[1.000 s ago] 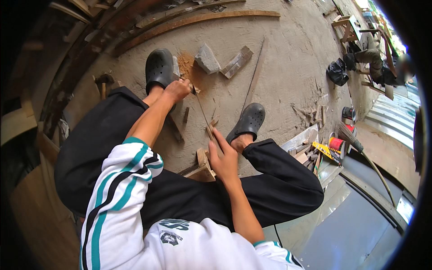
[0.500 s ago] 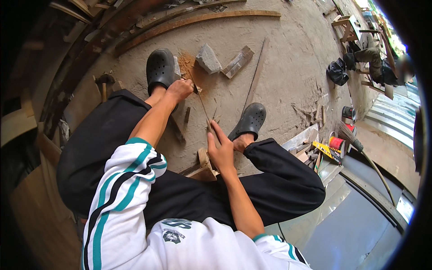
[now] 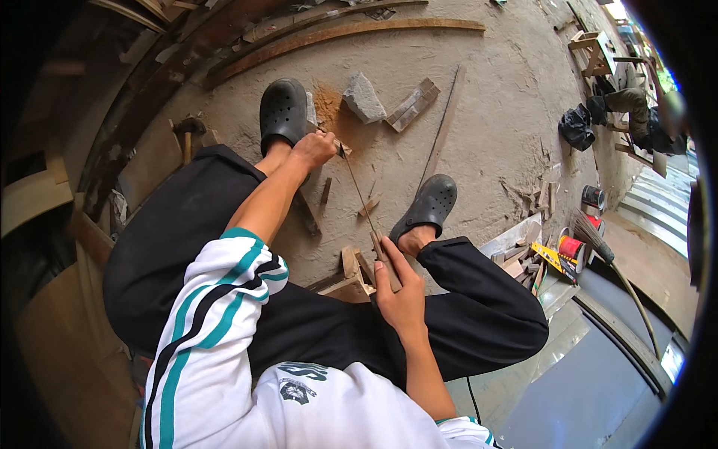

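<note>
My right hand [image 3: 400, 288] is closed round the wooden handle [image 3: 384, 258] of what looks like a saw. Its thin blade [image 3: 357, 183], seen nearly edge-on, runs up and left toward my left hand [image 3: 314, 150]. That hand is closed and presses down on a small piece of wood [image 3: 345, 150] beside my left shoe [image 3: 284, 112]; the fingers hide most of the piece. Orange-brown sawdust [image 3: 327, 105] lies on the floor just beyond. A small wood offcut [image 3: 369, 205] rests next to the blade.
Beyond my hands lie a grey stone block [image 3: 364, 97], a brick-like block [image 3: 413, 105] and a long thin strip [image 3: 447, 123]. A hammer [image 3: 188, 138] is at the left. Right are offcuts, cans [image 3: 593, 197] and a brush [image 3: 591, 236]. Another person [image 3: 632, 105] sits far right.
My right hand has drawn back toward my body with the saw, baring more floor around the blade. My left hand stays at the wood piece. The whole view has shifted slightly.
</note>
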A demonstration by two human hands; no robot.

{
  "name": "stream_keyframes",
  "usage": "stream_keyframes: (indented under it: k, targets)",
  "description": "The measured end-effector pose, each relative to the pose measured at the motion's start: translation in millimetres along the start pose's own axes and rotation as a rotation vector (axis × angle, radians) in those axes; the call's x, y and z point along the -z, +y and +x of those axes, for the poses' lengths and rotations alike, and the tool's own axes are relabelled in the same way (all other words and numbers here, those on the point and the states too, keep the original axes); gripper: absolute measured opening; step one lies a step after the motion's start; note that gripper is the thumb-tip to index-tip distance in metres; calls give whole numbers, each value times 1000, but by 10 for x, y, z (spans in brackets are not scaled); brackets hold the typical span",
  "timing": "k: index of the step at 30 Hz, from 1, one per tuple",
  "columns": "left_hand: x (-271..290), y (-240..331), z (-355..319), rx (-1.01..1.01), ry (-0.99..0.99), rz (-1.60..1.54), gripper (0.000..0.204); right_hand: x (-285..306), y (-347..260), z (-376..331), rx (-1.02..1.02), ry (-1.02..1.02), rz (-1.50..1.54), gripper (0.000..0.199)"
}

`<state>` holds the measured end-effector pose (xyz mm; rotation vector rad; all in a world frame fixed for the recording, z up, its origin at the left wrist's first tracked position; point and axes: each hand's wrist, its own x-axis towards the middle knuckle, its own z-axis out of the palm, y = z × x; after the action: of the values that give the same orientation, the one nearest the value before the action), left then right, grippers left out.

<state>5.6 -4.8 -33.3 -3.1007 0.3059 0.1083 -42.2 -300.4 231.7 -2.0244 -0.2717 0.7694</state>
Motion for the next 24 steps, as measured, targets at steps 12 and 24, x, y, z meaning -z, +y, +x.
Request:
stream_keyframes:
  k: [12, 24]
  targets:
    - [82, 1, 81, -28, -13, -66, 12, -194, 214, 218, 25, 72, 12, 38]
    - [103, 126, 105, 10, -48, -26, 13, -285, 284, 447, 22, 87, -27, 37]
